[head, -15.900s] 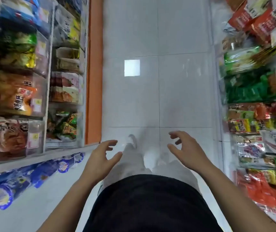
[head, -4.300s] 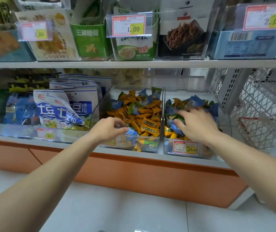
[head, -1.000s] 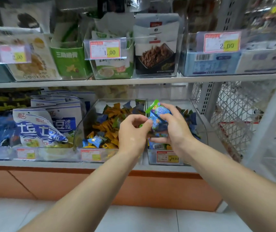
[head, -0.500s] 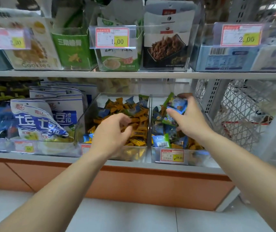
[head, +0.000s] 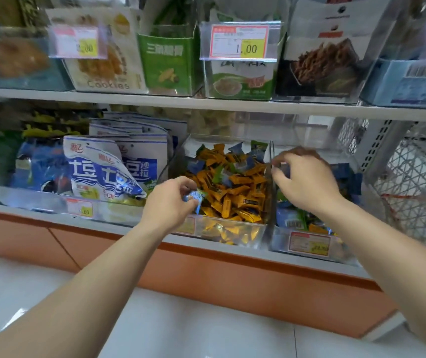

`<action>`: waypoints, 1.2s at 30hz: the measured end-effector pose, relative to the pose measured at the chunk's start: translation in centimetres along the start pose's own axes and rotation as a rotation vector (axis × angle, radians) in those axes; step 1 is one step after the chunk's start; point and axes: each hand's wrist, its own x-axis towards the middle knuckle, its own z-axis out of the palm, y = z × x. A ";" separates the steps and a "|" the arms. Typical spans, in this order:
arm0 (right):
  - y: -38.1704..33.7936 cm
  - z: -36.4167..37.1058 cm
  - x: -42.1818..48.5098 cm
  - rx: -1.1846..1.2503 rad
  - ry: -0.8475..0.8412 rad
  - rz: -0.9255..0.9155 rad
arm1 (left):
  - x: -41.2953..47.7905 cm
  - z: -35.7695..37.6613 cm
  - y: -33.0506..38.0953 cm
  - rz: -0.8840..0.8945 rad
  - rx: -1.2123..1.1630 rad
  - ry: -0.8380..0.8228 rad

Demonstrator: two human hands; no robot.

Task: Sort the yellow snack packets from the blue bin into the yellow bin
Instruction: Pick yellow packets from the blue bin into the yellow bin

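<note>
Your left hand (head: 170, 204) sits just right of the blue-and-white bags (head: 113, 169). Its fingers are curled in, and thumb and fingertips pinch one small blue packet (head: 194, 198) over the near-left corner of the yellow bin (head: 222, 231), the clear one heaped mostly with yellow. That packet looks like a stray. Carry it across to your right side rather than letting it fall back, and lift it clear of the partition so it does not snag.

Your right hand (head: 306, 183) hovers over the blue bin (head: 310, 245), just past that partition. The fingers are bent and the thumb and forefinger are drawn close together at the bin wall. Whether anything lies between them cannot be told from here.

The yellow packets (head: 316, 229) you want lie below that hand's wrist, low against the blue bin's front wall, half buried under blue and green wrappers. Work from that front edge:
- Spread the top layer aside with flat fingers instead of digging blind.
- Take yellows by a crimped end, one or two at a time.
- Drop them leftward into the middle of the yellow heap, not onto its rim, where they could slide out.

These wrappers are probably slick and light, so a firm pinch will likely serve you better than a scoop. Keep your right elbow off the wire basket (head: 413, 182) beyond it.
</note>
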 end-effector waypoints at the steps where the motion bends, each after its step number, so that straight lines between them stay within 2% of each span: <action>1: -1.1 -0.1 -0.4 0.122 -0.030 -0.045 | 0.1 -0.4 0.2 0.006 -0.059 0.032; 4: -4.8 0.5 -0.8 0.402 -0.187 -0.180 | 0.3 -1.7 0.3 0.011 -0.235 0.086; 6: -7.1 1.8 -0.1 0.452 -0.320 -0.237 | 0.2 -2.6 -0.1 0.035 -0.213 0.080; 11: -11.4 6.8 3.5 0.382 -0.493 -0.279 | -1.0 -4.2 -2.4 -0.008 -0.186 0.029; 15: -12.3 10.4 5.1 0.101 -0.641 -0.291 | -1.9 -4.7 -3.9 -0.019 -0.221 0.003; 21: -11.8 10.7 4.3 0.055 -0.396 -0.302 | -2.0 -5.5 -4.7 -0.058 -0.350 0.005; 22: -11.6 10.1 4.2 0.130 -0.354 -0.265 | -2.0 -5.4 -4.6 -0.062 -0.371 0.011; 25: -11.6 7.5 3.2 0.548 -0.262 -0.122 | -2.0 -4.9 -4.2 -0.065 -0.452 0.029; 28: -12.6 4.6 2.0 0.910 -0.351 -0.099 | -2.3 -4.8 -3.2 -0.019 -0.546 0.020; 30: -13.7 3.7 1.3 1.057 -0.427 -0.113 | -2.3 -5.1 -2.5 0.000 -0.644 0.017; 34: -14.9 4.6 1.7 1.004 -0.259 -0.001 | -2.1 -6.4 -2.8 0.047 -0.497 0.181; 36: -15.0 6.0 2.4 0.957 -0.261 0.032 | -2.1 -7.3 -4.0 0.023 -0.399 0.204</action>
